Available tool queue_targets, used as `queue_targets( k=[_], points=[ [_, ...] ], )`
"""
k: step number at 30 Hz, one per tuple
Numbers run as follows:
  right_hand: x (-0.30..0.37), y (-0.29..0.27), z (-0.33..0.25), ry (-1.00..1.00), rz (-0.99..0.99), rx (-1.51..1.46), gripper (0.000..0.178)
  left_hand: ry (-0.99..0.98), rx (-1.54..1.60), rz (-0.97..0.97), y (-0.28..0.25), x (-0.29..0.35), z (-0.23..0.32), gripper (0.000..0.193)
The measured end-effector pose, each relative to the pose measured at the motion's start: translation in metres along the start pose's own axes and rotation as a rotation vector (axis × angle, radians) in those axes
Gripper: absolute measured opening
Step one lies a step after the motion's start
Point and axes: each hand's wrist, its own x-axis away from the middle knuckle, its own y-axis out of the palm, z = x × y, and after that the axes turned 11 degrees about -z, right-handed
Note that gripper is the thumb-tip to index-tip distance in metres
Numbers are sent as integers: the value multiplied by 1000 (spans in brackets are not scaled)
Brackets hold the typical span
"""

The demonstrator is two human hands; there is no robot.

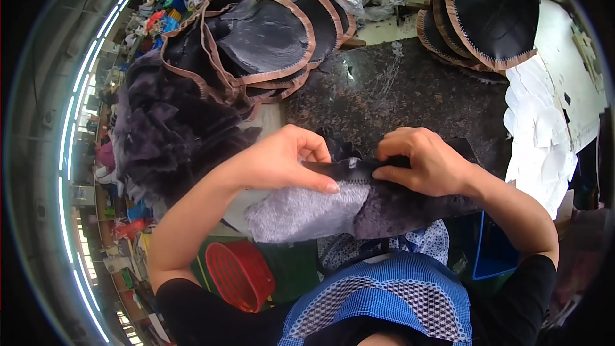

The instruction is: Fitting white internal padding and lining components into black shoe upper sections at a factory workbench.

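Between my hands, close to my body, hangs a fur-lined black piece (309,213) with pale grey pile on one side and dark purple-grey pile on the other. A row of zigzag stitches runs along its upper edge. My left hand (291,157) pinches that edge, thumb on the fur side and fingers behind. To its right, my right hand (423,161) grips the same edge between thumb and curled fingers. The fingertips behind the edge are partly hidden.
Brown-edged black stitched pieces (269,35) lie stacked at the far left, with more black pieces (493,13) at the far right. A heap of dark fur (173,128) sits at left. White cut pieces (538,128) line the right side. Below are a red basket (240,275) and a blue bin (496,250).
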Motion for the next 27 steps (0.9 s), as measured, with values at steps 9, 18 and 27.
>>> queue_targets(
  k=[9, 18, 27],
  points=[
    [33, 25, -25, -119, 187, 112, 20, 414, 317, 135, 46, 23, -27, 39],
    [44, 46, -29, -30, 263, 4, 15, 571, 270, 439, 84, 23, -29, 50],
    [46, 54, -35, -46, 139, 6, 17, 477, -921, 294, 49, 33, 6, 18]
  ],
)
